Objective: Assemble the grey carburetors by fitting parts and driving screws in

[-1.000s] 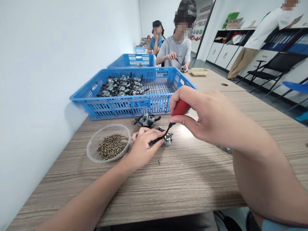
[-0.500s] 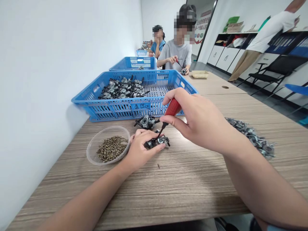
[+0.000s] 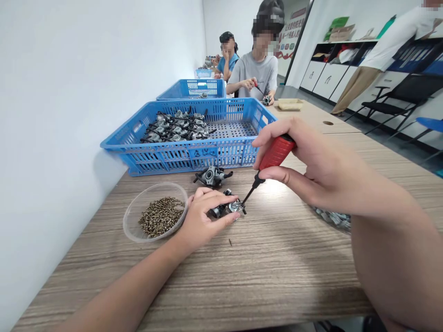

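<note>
My right hand point(image 3: 294, 159) is closed around the red handle of a screwdriver point(image 3: 277, 153). Its dark shaft slants down to the left, and the tip meets the right part of a small metal carburetor point(image 3: 236, 207). My left hand point(image 3: 206, 214) grips that carburetor against the table, fingers over its far side and thumb on the near side, hiding part of it. One loose screw point(image 3: 230, 242) lies on the wood just nearer to me. Behind my left hand sits a second carburetor point(image 3: 212, 176). To the left, a clear round tub point(image 3: 128, 221) holds many brass-coloured screws point(image 3: 161, 216).
A blue plastic crate point(image 3: 162, 159) with several carburetors stands beyond my hands, and another blue crate point(image 3: 190, 87) behind it. Metal parts point(image 3: 334, 217) lie partly behind my right arm. Across the table a co-worker point(image 3: 254, 69) holds a red screwdriver; a shallow tray point(image 3: 290, 105) is nearby.
My right hand and the screwdriver have moved to the right, and the shaft leans over more, its tip shifting toward the carburetor's right side. My left hand keeps its hold.
</note>
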A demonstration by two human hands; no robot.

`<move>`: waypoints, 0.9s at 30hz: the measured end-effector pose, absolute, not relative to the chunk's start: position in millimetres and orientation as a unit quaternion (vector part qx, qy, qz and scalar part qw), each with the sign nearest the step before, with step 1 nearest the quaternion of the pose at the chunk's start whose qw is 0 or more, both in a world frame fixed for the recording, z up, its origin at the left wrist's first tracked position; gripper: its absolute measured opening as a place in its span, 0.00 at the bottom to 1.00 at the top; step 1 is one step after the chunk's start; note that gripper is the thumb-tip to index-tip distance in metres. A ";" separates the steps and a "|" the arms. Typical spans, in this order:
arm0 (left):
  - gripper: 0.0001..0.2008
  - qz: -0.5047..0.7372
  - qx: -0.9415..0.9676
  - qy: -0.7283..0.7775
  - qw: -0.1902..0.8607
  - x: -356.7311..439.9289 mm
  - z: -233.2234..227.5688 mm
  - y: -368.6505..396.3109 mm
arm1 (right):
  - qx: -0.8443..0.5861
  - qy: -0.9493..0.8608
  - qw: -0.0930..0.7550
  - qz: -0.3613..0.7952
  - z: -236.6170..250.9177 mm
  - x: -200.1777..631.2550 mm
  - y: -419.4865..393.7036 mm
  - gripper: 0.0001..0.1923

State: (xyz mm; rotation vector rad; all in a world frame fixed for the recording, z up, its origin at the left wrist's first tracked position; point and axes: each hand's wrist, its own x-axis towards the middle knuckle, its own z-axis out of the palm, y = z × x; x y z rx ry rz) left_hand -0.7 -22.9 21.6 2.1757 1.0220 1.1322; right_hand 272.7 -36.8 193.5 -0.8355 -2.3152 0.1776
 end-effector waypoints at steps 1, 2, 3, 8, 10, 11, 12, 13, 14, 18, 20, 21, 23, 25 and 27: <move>0.17 0.415 0.794 0.372 0.241 -0.7 21.3 -22.7 | -0.314 -0.887 0.331 0.073 193.5 273.1 -36.1 0.17; 0.17 0.416 0.794 0.371 0.242 -0.7 20.9 -22.5 | -0.309 -0.889 0.330 0.077 193.1 273.2 -35.3 0.17; 0.17 0.417 0.794 0.370 0.243 -0.7 20.6 -22.3 | -0.306 -0.890 0.328 0.081 192.5 273.1 -34.5 0.16; 0.17 0.420 0.792 0.370 0.244 -0.7 19.5 -21.9 | -0.294 -0.895 0.318 0.110 191.4 273.4 -34.4 0.14; 0.17 0.420 0.792 0.370 0.242 -0.7 19.6 -22.0 | -0.293 -0.893 0.322 0.118 191.7 273.7 -35.8 0.14; 0.16 0.420 0.793 0.371 0.241 -0.7 19.8 -22.0 | -0.293 -0.892 0.324 0.120 191.7 273.8 -36.2 0.13; 0.16 0.419 0.793 0.371 0.240 -0.7 20.0 -22.0 | -0.294 -0.892 0.323 0.120 191.5 273.8 -36.2 0.13; 0.16 0.418 0.794 0.372 0.240 -0.7 20.4 -22.0 | -0.297 -0.891 0.320 0.121 191.1 273.8 -35.9 0.13; 0.16 0.417 0.794 0.372 0.240 -0.7 20.7 -22.0 | -0.300 -0.892 0.316 0.123 190.6 273.7 -35.1 0.14; 0.16 0.415 0.793 0.372 0.246 -1.2 21.3 -21.9 | -0.302 -0.890 0.311 0.141 188.3 274.0 -30.5 0.15; 0.16 0.413 0.793 0.374 0.248 -1.6 21.1 -21.9 | -0.299 -0.887 0.319 0.147 187.8 274.4 -29.2 0.16; 0.16 0.413 0.792 0.375 0.248 -1.7 20.9 -22.0 | -0.299 -0.886 0.322 0.146 187.9 274.7 -29.0 0.17; 0.16 0.413 0.791 0.375 0.250 -2.0 20.6 -22.2 | -0.305 -0.885 0.322 0.144 188.1 274.9 -29.4 0.17; 0.16 0.415 0.789 0.376 0.252 -2.1 20.3 -22.5 | -0.313 -0.885 0.314 0.144 188.2 274.8 -29.8 0.18; 0.16 0.414 0.788 0.379 0.253 -2.1 20.0 -22.6 | -0.317 -0.885 0.308 0.145 187.9 274.4 -29.4 0.17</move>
